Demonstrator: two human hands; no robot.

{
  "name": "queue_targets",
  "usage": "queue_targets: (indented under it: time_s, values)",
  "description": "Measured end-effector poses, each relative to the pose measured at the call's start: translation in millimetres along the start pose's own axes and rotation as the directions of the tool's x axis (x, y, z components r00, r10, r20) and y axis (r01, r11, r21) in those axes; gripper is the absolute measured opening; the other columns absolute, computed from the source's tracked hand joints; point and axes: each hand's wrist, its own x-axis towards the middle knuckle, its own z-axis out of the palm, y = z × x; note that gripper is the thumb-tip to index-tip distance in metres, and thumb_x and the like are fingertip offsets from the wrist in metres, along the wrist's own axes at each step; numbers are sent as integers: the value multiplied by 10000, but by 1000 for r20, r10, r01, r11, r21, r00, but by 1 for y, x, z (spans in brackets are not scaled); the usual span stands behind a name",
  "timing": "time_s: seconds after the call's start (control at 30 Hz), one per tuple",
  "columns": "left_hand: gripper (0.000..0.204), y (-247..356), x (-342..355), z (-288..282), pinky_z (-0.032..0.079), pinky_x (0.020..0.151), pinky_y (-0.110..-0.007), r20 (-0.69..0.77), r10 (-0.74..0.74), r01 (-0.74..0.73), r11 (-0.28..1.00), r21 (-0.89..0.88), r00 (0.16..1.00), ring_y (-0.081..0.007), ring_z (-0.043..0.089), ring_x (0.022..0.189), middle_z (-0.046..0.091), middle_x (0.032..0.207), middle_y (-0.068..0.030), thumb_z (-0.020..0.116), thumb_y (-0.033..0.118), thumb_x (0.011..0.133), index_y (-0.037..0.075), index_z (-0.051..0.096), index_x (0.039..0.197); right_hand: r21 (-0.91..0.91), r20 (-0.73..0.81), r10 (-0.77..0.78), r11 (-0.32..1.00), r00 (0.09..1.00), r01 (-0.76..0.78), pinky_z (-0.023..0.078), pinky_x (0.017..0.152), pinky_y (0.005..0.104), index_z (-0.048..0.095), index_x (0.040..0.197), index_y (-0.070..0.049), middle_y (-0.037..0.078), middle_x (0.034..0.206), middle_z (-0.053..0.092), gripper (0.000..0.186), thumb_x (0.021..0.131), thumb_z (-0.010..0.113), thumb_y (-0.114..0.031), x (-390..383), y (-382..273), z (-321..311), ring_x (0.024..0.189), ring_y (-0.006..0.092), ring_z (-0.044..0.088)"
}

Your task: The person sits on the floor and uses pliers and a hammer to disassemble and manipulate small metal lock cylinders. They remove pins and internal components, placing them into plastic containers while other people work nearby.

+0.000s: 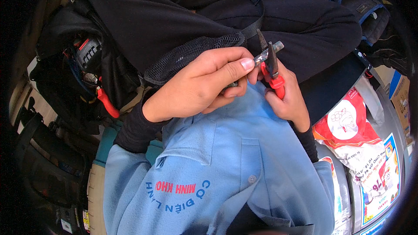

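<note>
"What do our grips hold?"
"Our left grip (207, 76) pinches a thin, round, shiny grey tube (262, 56), up over our smooth black trousers (300, 19). Our right grip (291, 99) wraps round dark metal pliers (273, 64) with red plastic handles."
"Which step are we on?"
"We guess we're working the tube's end. The jaws stand apart there; we can't tell if they bite. Now we need a still tube and a gentle squeeze."
"What's close by?"
"Our soft light-blue cloth shirt (230, 169) and a holey black mesh pouch (180, 60)."

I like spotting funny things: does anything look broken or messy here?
The thin rod in the left hand looks odd: its surface is unevenly patchy, dark and pale. I can't tell whether that's dirt or damage.
</note>
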Motion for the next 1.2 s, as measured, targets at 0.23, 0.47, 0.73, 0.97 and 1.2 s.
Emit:
queue_targets:
  time_s: [0.23, 0.47, 0.73, 0.97, 1.2]
  values:
    - [290, -1, 2, -1, 208, 370, -191, 10, 39, -39, 999, 38, 999, -17, 286, 425, 402, 631, 35, 414, 301, 1048, 37, 516, 988, 26, 42, -9, 1000, 999, 8, 462, 899, 366, 521, 1181, 21, 188, 1016, 600, 540, 642, 513, -19, 1, -3, -2, 964, 339, 624]
    - [306, -1, 4, -3, 219, 375, -196, -8, 71, -70, 991, 110, 997, -21, 304, 427, 394, 603, 43, 425, 310, 1044, 32, 534, 979, -48, 42, -58, 997, 997, 60, 429, 958, 389, 503, 1233, 42, 230, 1106, 569, 621, 619, 537, -44, 0, -3, -1, 1052, 407, 577]
    - [304, 0, 3, 0, 216, 380, -195, 3, 39, -39, 993, 111, 999, -21, 303, 429, 394, 602, 48, 417, 303, 1049, 34, 539, 977, -141, -13, -148, 979, 989, 145, 459, 861, 388, 523, 1159, 36, 222, 1004, 572, 558, 606, 548, -38, 0, -1, -1, 946, 416, 587]
    - [295, -11, 7, 3, 220, 393, -186, -13, 115, -112, 986, 125, 993, -17, 288, 437, 400, 605, 51, 408, 285, 1055, 30, 536, 980, -81, -58, -130, 989, 990, 125, 469, 750, 367, 532, 1090, 15, 187, 863, 567, 470, 622, 552, -26, 0, 9, 4, 806, 415, 583]
    - [300, -9, 4, 4, 234, 413, -186, -29, 97, -90, 978, 188, 995, -15, 307, 458, 404, 609, 56, 405, 286, 1057, 28, 536, 980, -28, -42, -24, 999, 999, 23, 460, 732, 372, 528, 1072, 10, 178, 839, 560, 455, 620, 563, -22, -7, 11, 8, 800, 403, 583]
